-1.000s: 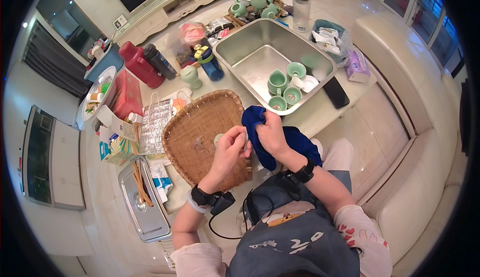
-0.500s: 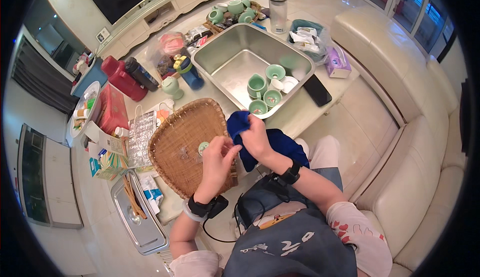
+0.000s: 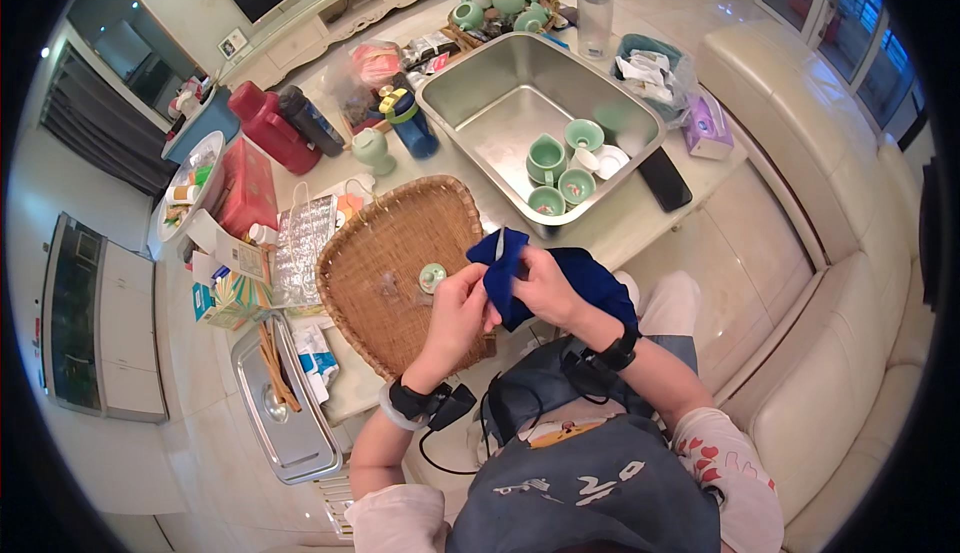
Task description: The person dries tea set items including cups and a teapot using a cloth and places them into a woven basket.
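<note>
A dark blue cloth (image 3: pixel 582 283) is gathered between my hands, over the table's near edge, with one fold standing up and a pale strip along it. My right hand (image 3: pixel 548 289) grips the cloth, fingers bent round it. My left hand (image 3: pixel 460 305) is closed at the fold's lower edge, fingertips pinching the fabric; whether anything lies inside the fold is hidden. Beside my left hand, in the shallow woven basket (image 3: pixel 350 258), sits a small pale green lid (image 3: pixel 432 277) with a knob. Some clear plastic scraps (image 3: pixel 388 285) lie near it.
Beyond the cloth stands a steel basin (image 3: pixel 470 118) with a green pitcher (image 3: pixel 546 158) and several cups. A phone (image 3: pixel 664 181) lies at its right. Left of it are a green egg-shaped pot (image 3: pixel 373 151), a blue bottle (image 3: pixel 412 125) and a red thermos (image 3: pixel 272 128). A steel tray (image 3: pixel 300 443) is at lower left.
The view has shifted, so the table things sit further right. My left hand has come in to the cloth and closed on its edge. The cloth's fold now stands up between both hands.
</note>
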The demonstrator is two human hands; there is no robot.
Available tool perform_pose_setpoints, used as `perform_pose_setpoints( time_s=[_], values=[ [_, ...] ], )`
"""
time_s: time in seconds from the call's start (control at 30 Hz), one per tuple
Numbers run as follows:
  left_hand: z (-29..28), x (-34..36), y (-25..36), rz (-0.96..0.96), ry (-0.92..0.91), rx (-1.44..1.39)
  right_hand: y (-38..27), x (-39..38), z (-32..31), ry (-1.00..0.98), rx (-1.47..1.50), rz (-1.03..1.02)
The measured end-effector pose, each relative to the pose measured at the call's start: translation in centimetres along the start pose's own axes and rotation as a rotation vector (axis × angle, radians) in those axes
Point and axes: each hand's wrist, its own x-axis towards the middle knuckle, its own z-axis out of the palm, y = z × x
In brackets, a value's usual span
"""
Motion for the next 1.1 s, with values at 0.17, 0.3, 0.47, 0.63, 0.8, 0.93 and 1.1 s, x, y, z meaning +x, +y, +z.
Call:
perform_pose_setpoints(
  time_s=[0.17,0.3,0.47,0.63,0.8,0.93,1.1],
  values=[
    [0.4,-1.5,0.6,0.081,0.072,0.175,-1.2,0.9,1.8,0.265,0.080,0.205],
    [-3.6,-5.1,-0.1,0.137,0.313,0.198,-0.3,1.4,-2.1,0.290,0.156,0.082],
    [-17.2,-12.9,-5.1,0.108,1.017,0.637,-0.7,-0.4,-6.1,0.130,0.432,-0.001],
    [-26.5,-21.6,-13.5,-0.236,1.215,1.113,-0.7,-2.0,-7.4,0.064,0.600,0.098],
    [-28.5,-21.2,-16.8,-0.381,1.156,1.203,0.2,-3.0,-7.7,-0.071,0.679,0.079],
    [-23.4,-16.0,-10.2,-0.259,1.234,1.365,1.0,-3.4,-8.1,-0.079,0.607,0.088],
    [-14.2,-6.6,-3.1,0.408,0.652,1.165,-0.7,-2.7,-5.2,0.007,0.454,0.124]
  ],
)
